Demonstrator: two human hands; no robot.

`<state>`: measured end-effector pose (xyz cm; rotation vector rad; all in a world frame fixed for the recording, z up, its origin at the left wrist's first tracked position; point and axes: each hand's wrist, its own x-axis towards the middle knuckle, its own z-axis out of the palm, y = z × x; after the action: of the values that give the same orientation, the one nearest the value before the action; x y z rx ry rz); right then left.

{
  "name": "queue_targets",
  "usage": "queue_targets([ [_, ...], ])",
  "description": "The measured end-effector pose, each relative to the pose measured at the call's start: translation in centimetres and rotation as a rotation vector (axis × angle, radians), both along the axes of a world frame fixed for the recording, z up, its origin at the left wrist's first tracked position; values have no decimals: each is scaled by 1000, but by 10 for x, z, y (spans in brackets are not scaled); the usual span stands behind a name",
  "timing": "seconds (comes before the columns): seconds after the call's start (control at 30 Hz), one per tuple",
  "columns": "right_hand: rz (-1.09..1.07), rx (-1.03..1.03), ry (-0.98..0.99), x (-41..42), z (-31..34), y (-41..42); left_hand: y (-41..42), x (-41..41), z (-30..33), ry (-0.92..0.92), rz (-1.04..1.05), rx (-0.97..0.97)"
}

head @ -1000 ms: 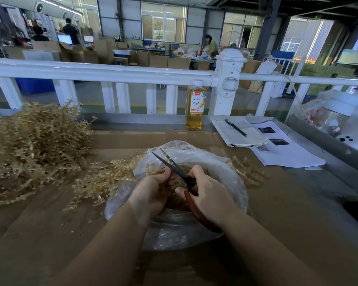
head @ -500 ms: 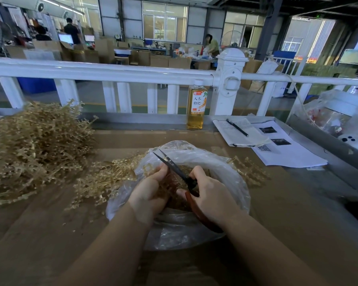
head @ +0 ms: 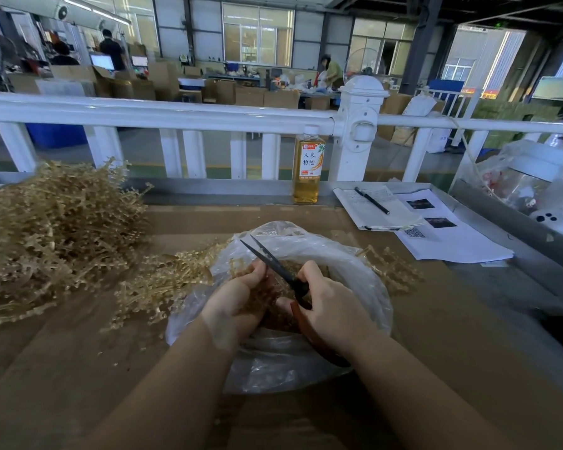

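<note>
My right hand [head: 333, 311] grips black scissors [head: 275, 266] with reddish-brown handles; the blades are slightly parted and point up and to the left. My left hand [head: 238, 302] holds a gold plastic sprig beside the blades, over a round container lined with a clear plastic bag [head: 355, 274]. Small gold pieces lie inside the bag, partly hidden by both hands. A loose bundle of gold sprigs [head: 163, 280] lies just left of the bag.
A big heap of gold sprigs [head: 52, 232] fills the left of the cardboard-covered table [head: 78, 368]. A bottle of amber drink [head: 307, 167] stands by the white railing [head: 163, 113]. A notebook with pen [head: 372, 206] and printed sheets [head: 452, 238] lie right, plastic bags [head: 527, 180] beyond.
The scissors' blades have closed a little and my left hand's fingers have shifted slightly on the sprig. Both hands stay over the bag.
</note>
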<state>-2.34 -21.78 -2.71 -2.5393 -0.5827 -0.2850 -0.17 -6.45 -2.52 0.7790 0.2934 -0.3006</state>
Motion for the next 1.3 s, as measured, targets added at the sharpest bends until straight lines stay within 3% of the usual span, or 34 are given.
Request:
queue_targets([
  [0.37,-15,-22,-16,-1,1,-4,-6,2,-3,28,100,50],
  [1.3,-17,-66,-6,7,1,-1,-3,0,2,40,-2,68],
])
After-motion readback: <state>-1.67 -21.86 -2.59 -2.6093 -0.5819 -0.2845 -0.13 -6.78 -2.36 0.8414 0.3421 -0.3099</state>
